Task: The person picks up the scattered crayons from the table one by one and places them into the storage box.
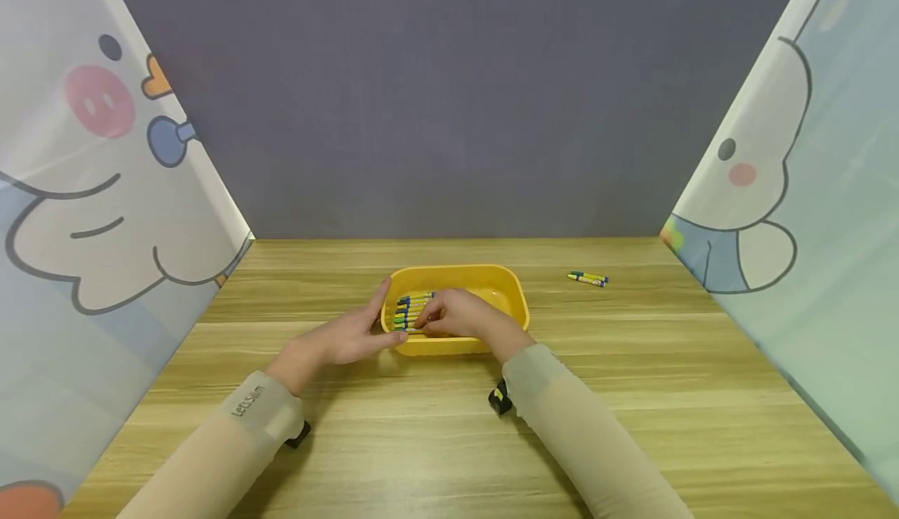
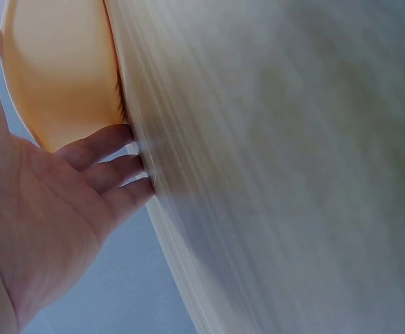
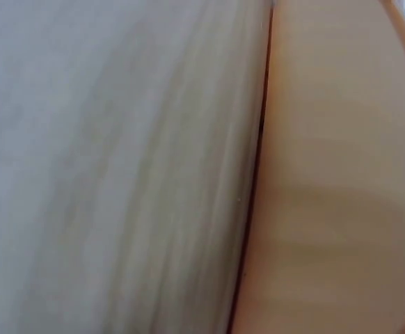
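A yellow plastic tray point(image 1: 495, 350) sits on the table, and several crayons point(image 1: 410, 310) with yellow wrappers lie side by side at its left end. My left hand point(image 1: 350, 337) rests against that left end, thumb at the front corner and fingers extended along the outside. In the left wrist view, the left hand point(image 2: 49, 202) has its fingertips low by the tray wall point(image 2: 63, 69) and the tabletop. My right hand point(image 1: 460, 314) reaches inside over the front rim, with curled fingertips pinching a crayon at the near side of the row. Its fingers partly hide the crayons.
Two more crayons point(image 1: 587, 279) lie on the wooden table point(image 1: 632, 371), right of the tray. A grey panel point(image 1: 449, 113) stands behind, with printed cartoon sheets point(image 1: 758, 144) on both sides. The tray's outer wall point(image 3: 328, 174) fills much of the right wrist view.
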Available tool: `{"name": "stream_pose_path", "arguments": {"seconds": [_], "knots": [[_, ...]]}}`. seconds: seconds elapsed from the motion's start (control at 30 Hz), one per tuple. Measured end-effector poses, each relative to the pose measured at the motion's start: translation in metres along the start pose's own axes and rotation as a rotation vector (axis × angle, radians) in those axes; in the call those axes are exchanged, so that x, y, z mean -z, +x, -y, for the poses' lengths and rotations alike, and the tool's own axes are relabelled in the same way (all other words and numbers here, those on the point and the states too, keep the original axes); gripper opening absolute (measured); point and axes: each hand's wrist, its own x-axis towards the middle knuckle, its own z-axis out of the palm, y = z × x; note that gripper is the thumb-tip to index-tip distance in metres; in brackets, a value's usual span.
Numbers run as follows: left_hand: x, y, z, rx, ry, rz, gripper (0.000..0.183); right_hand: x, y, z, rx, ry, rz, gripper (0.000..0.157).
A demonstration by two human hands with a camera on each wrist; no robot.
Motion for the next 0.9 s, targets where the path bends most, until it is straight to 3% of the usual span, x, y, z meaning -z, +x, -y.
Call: {"name": "stream_pose_path", "arguments": {"seconds": [0.67,0.9], "knots": [[-0.0014,-0.0008,0.0018,-0.001,0.002,-0.002,0.116,-0.0014,0.0005,0.0009,0.000,0.032,-0.007,0.016],[-0.0016,-0.0011,0.0001,-0.002,0.007,-0.010,0.116,0.0010,-0.0020,0.0031,-0.058,0.087,-0.043,0.018]]}}
